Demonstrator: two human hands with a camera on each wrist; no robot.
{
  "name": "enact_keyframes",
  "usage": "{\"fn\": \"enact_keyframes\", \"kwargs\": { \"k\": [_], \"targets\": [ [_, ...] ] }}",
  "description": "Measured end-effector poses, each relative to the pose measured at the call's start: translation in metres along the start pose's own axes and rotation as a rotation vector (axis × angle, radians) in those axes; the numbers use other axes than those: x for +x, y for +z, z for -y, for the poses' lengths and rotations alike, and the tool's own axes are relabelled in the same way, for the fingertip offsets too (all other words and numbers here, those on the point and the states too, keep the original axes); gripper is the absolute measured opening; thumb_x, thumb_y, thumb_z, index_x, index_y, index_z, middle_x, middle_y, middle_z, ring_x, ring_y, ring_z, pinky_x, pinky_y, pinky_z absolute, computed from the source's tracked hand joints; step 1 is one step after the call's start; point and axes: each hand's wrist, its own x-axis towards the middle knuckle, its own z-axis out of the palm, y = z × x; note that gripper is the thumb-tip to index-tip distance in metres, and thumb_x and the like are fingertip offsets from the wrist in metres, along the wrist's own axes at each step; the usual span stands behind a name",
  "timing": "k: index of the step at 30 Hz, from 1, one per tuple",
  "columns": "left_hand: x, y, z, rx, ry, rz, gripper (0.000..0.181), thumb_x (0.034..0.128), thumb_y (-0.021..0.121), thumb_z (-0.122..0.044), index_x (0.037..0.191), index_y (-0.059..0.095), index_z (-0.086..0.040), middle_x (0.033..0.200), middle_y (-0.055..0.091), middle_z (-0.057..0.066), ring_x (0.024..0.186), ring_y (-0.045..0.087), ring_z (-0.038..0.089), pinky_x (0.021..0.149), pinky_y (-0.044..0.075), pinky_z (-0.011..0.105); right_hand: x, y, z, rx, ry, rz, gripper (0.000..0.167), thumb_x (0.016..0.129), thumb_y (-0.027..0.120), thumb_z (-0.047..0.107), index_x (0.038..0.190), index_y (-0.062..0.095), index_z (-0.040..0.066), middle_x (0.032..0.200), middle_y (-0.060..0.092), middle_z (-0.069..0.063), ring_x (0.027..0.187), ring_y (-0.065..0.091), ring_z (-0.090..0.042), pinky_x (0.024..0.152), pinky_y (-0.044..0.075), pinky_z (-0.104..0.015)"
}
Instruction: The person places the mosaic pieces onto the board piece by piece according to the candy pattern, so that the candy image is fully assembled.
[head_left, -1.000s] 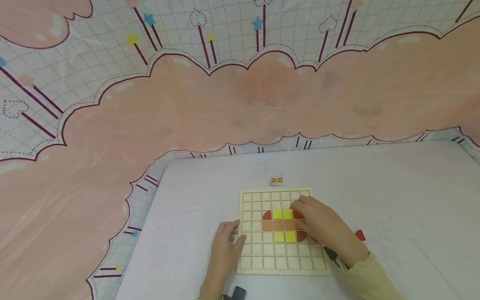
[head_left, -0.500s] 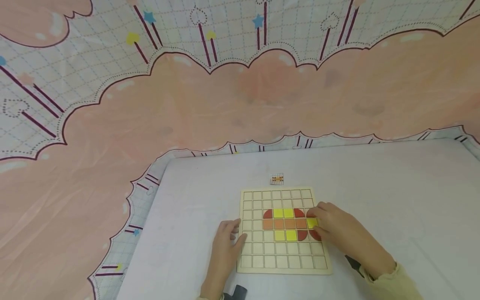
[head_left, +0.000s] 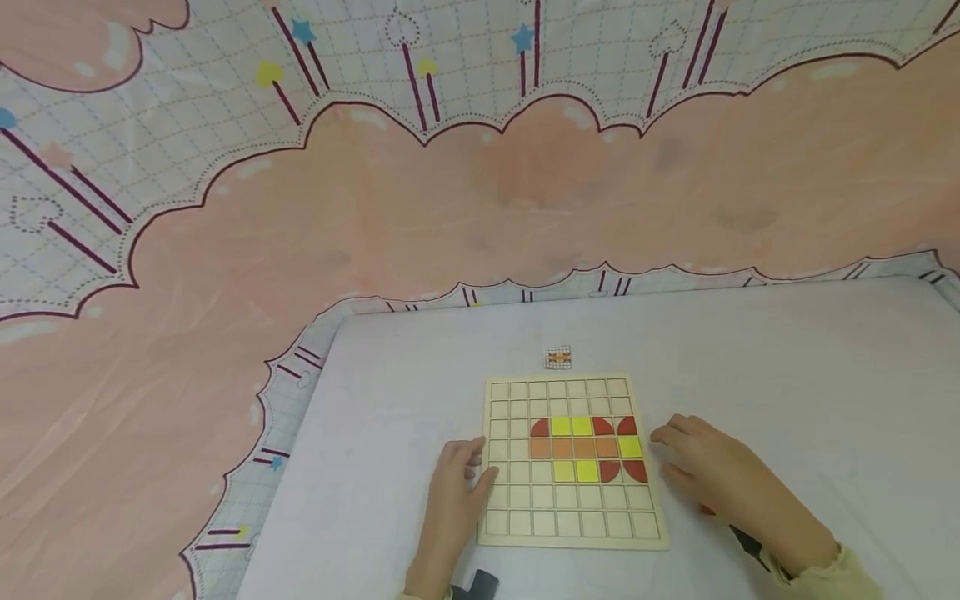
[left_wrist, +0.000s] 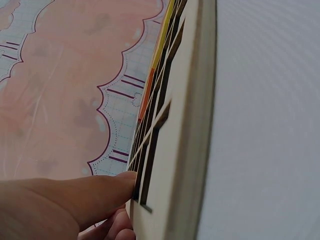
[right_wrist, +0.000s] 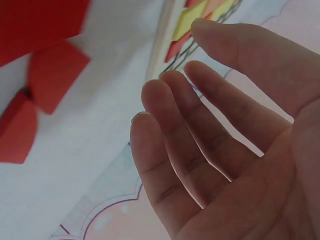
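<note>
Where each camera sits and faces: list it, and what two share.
Head: worn on the head, facing forward-down at the grid board; left hand and right hand show.
Left wrist: on that wrist, looking along the board; part of the left hand shows.
Right wrist: on that wrist, looking past the right hand, palm showing, toward red pieces.
Shared: head and left wrist both show the board and left hand.

Room type unclear, playroom-like: cartoon-print backdrop [head_left: 450, 208] from 9 to 1 o'clock, white tabletop [head_left: 375, 417] at 5, coloured-tile grid board [head_left: 568, 523] on it.
</note>
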Motion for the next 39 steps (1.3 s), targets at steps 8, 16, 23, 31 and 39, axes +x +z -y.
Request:
{"fn": "enact_keyframes", "kwargs": {
  "k": [8,16,23,31,39],
  "targets": [
    [0.000,0.001,-0.001,0.002,-0.003,0.001,0.042,0.0875,0.074,-0.011,0.128,0.062,-0.006,0.109,0.057,-0.001,0.093,0.053,0.010,0.082,0.051,0.027,-0.012,0.003,-0.015,0.002,-0.040,-0.036,0.028,0.077,0.085,0.018,0.100,0.071,0.010,0.095,0.062,0.002,0.084,0.054,-0.012,0.071,0.056,-0.032],
    [0.000,0.002,-0.002,-0.002,0.005,0.001,0.043,0.0873,0.074,-0.011,0.128,0.062,-0.005,0.110,0.057,0.000,0.093,0.054,0.010,0.082,0.051,0.027,-0.019,0.005,-0.028,-0.007,0.029,0.034,0.027,0.075,0.086,0.021,0.096,0.071,0.012,0.095,0.063,0.002,0.088,0.054,-0.017,0.076,0.058,-0.038],
    [0.001,0.003,-0.001,0.021,0.003,0.004,0.043,0.0870,0.075,-0.012,0.128,0.061,-0.006,0.109,0.057,0.000,0.093,0.054,0.009,0.082,0.052,0.027,-0.026,0.008,-0.038,0.016,0.057,0.060,0.021,0.075,0.086,0.019,0.088,0.069,0.015,0.087,0.057,0.007,0.084,0.053,-0.015,0.075,0.056,-0.037],
    [-0.001,0.003,0.002,0.015,0.016,-0.003,0.042,0.0874,0.075,-0.011,0.128,0.062,-0.006,0.110,0.058,0.000,0.093,0.055,0.010,0.081,0.052,0.027,-0.026,0.011,-0.043,0.076,0.055,0.070,0.024,0.075,0.087,0.021,0.086,0.066,0.016,0.085,0.054,0.008,0.078,0.051,-0.011,0.071,0.055,-0.032],
    [0.000,0.002,0.003,0.012,0.016,-0.005,0.042,0.0873,0.075,-0.011,0.127,0.062,-0.005,0.110,0.058,-0.001,0.093,0.055,0.010,0.082,0.052,0.027,-0.026,0.011,-0.043,0.096,0.021,0.039,0.027,0.073,0.088,0.018,0.083,0.063,0.017,0.084,0.053,0.009,0.075,0.049,-0.009,0.067,0.054,-0.027]
  ]
}}
